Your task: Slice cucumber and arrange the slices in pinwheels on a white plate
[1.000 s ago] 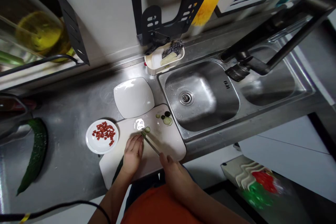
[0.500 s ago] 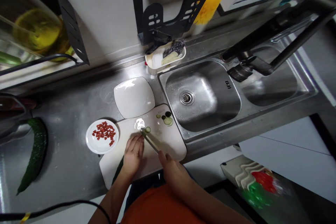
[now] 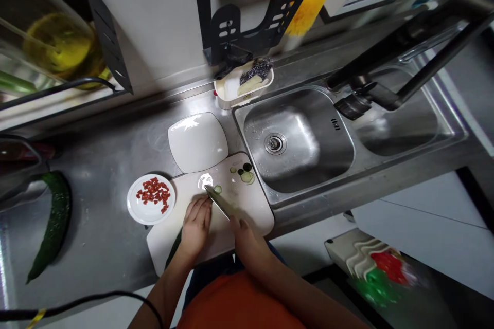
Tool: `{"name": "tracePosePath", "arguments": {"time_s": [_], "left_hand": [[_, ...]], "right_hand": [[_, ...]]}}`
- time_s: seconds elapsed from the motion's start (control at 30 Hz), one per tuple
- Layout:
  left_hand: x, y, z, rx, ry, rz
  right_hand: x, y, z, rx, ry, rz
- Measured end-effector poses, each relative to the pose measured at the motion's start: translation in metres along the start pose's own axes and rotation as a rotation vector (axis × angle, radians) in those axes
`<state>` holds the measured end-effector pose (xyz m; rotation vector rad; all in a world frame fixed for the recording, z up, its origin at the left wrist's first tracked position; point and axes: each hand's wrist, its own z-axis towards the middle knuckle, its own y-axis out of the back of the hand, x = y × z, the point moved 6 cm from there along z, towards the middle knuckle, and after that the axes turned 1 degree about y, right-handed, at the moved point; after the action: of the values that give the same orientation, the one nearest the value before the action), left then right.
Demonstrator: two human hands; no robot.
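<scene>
A white cutting board lies on the steel counter in front of me. My left hand is closed over a dark green cucumber, whose rear part shows beside my wrist while the rest is hidden under the hand. In my right hand is the handle of a knife. Its blade points up and left, close against my left fingertips. One pale cucumber slice sits just right of the blade. Several more slices and end pieces lie near the board's far right corner.
Beyond the board stands an empty white square plate. A round white dish of diced red pieces is at its left, and another whole cucumber lies farther left. The steel sink and dark faucet are to the right.
My right hand has shifted slightly left, and the knife blade has tilted so that more of its flat side shows. My left hand stays in place on the cucumber.
</scene>
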<state>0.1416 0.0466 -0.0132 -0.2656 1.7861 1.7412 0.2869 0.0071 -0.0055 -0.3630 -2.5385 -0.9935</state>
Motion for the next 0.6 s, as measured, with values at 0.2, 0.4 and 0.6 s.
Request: {"name": "tracePosePath", "arguments": {"time_s": [0.2, 0.4, 0.6], "left_hand": [[-0.001, 0.001, -0.001, 0.011, 0.001, -0.008], [0.0, 0.001, -0.001, -0.007, -0.006, -0.005], [-0.002, 0.003, 0.001, -0.014, -0.003, -0.019]], "right_hand": [[-0.007, 0.003, -0.009, 0.042, -0.057, 0.006], [-0.005, 0.009, -0.032, 0.105, -0.058, -0.009], [-0.002, 0.007, -0.04, 0.141, -0.07, -0.034]]}}
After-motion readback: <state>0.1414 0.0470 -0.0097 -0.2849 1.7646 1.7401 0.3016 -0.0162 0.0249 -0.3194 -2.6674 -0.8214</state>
